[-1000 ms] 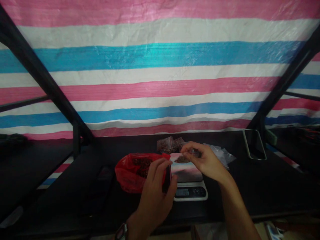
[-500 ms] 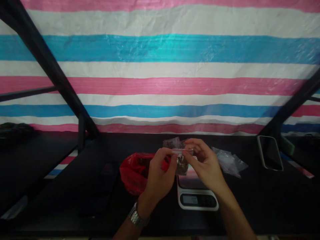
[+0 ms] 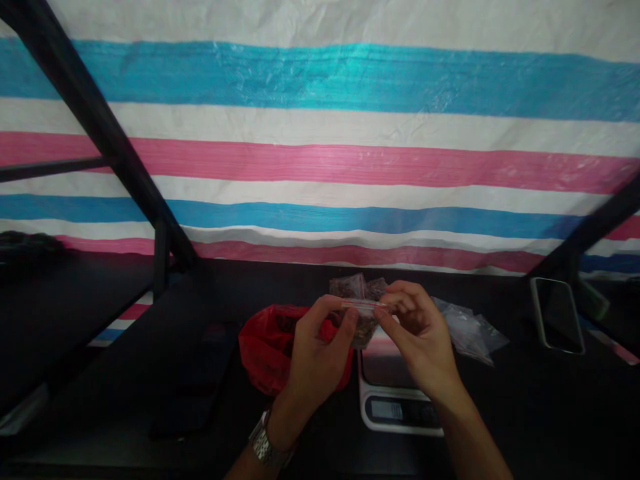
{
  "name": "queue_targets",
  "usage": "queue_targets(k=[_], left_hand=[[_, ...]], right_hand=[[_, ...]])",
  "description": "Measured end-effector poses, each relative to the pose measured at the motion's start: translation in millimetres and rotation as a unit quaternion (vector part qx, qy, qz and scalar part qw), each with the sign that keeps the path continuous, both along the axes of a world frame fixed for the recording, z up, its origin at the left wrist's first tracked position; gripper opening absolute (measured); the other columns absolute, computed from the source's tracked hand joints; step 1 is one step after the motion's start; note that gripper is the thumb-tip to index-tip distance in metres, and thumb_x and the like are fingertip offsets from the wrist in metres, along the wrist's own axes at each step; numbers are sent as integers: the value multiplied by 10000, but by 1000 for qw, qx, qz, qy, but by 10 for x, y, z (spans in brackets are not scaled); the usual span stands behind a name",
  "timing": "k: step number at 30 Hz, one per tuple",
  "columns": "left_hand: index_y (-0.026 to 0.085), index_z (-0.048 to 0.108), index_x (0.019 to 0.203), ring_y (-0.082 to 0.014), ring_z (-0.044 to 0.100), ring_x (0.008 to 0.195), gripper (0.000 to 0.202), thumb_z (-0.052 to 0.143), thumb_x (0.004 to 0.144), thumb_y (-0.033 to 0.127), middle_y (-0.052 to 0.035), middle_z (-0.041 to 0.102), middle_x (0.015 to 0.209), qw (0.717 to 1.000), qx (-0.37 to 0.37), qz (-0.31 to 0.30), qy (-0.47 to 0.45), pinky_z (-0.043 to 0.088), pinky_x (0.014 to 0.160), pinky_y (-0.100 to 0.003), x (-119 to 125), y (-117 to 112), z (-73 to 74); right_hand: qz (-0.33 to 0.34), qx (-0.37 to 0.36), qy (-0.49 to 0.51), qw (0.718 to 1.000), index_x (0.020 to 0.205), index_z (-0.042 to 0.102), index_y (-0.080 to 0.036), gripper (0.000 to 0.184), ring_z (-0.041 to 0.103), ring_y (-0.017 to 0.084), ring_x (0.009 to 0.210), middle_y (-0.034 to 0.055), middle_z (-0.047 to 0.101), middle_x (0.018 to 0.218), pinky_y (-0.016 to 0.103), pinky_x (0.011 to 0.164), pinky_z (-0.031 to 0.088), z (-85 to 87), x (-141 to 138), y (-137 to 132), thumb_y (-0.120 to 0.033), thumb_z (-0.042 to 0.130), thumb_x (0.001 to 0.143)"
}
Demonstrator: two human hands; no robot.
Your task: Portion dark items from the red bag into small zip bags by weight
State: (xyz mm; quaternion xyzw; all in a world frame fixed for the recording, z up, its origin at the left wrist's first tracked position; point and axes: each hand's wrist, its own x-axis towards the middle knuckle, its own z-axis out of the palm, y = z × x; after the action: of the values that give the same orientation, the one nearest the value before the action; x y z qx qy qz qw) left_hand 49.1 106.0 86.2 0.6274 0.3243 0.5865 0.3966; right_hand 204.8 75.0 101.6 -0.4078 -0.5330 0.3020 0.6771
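Observation:
A small clear zip bag with dark brownish bits inside hangs between my two hands. My left hand pinches the left end of its zip strip, thumb in front. At the right end, the thumb and fingers of my right hand pinch the same strip. Below the bag and partly behind my right hand is a white kitchen scale with a metal plate; its display is too blurred to read. Left of it, behind my left hand, an open red plastic bag holds dark material.
Several filled zip bags lie behind my hands. Clear, flat zip bags are piled to the right. A phone lies farther right by a black frame bar. A striped sheet hangs behind the black table.
My right hand has shifted slightly right along the zip strip. The bag's lower part is tilted more. The whole view has moved a little.

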Motion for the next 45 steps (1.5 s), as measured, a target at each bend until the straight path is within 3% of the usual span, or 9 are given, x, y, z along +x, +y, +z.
queue_targets(k=[7, 13, 19, 24, 31, 34, 40, 43, 45], left_hand=[[195, 752, 875, -164, 676, 776, 115, 687, 959, 238, -26, 740, 837, 999, 31, -5, 29, 544, 711, -264, -94, 8, 54], [203, 764, 826, -166, 685, 780, 119, 718, 933, 180, -30, 760, 838, 996, 82, 3, 34, 548, 719, -274, -119, -41, 105], [204, 763, 872, -166, 703, 813, 133, 684, 974, 171, -23, 772, 854, 993, 103, -3, 65, 555, 734, -269, -144, -50, 185], [209, 761, 884, -171, 690, 826, 213, 612, 1030, 164, -26, 779, 860, 982, 149, -5, 117, 546, 762, -282, -164, -33, 261], [216, 760, 826, -176, 649, 773, 230, 645, 986, 97, -5, 783, 779, 971, 205, -7, 120, 523, 712, -288, -258, -48, 301], [215, 756, 843, -169, 670, 778, 213, 652, 995, 107, -5, 783, 796, 972, 203, 3, 120, 534, 716, -282, -272, -54, 307], [213, 744, 823, -164, 699, 774, 164, 732, 981, 170, -11, 783, 818, 968, 210, -5, 138, 551, 713, -278, -284, -49, 298], [218, 732, 781, -167, 678, 748, 198, 746, 973, 172, 3, 778, 771, 960, 240, 9, 144, 530, 706, -292, -316, -51, 286], [229, 778, 871, -175, 705, 810, 135, 728, 985, 177, -7, 802, 852, 961, 230, 21, 153, 545, 749, -297, -345, -46, 287]], right_hand=[[16, -16, -14, 1000, 1066, 685, -280, 262, 694, 163, 826, -14, 742, 883, 283, 775, 554, 22, -81, -29, -338, 850, 872], [-1, -21, -29, 999, 973, 701, -260, 142, 683, 163, 793, -3, 720, 856, 278, 724, 551, 21, -144, -56, -306, 811, 896], [-1, -3, -50, 999, 1058, 723, -280, 182, 714, 154, 834, -9, 749, 893, 263, 756, 559, 88, -146, -96, -224, 785, 896], [-35, 2, -46, 998, 969, 707, -270, 213, 712, 160, 760, -23, 736, 807, 266, 714, 569, 141, -115, -106, -224, 854, 822], [4, -39, -83, 996, 876, 750, -248, 170, 681, 167, 577, -41, 695, 609, 276, 599, 544, 237, -105, -171, -222, 875, 765], [-10, -24, -98, 995, 857, 768, -252, 109, 685, 167, 605, -20, 724, 665, 272, 594, 541, 253, -115, -184, -202, 842, 793], [-13, -7, -124, 992, 1025, 795, -291, 201, 742, 177, 784, -2, 771, 864, 275, 706, 603, 224, -134, -181, -191, 813, 852], [-12, 6, -132, 991, 949, 790, -273, 129, 718, 166, 724, -1, 762, 825, 266, 661, 585, 210, -169, -185, -190, 813, 853], [-45, 31, -131, 990, 868, 778, -261, 92, 693, 157, 699, -6, 745, 780, 260, 651, 563, 200, -166, -159, -179, 813, 844]])
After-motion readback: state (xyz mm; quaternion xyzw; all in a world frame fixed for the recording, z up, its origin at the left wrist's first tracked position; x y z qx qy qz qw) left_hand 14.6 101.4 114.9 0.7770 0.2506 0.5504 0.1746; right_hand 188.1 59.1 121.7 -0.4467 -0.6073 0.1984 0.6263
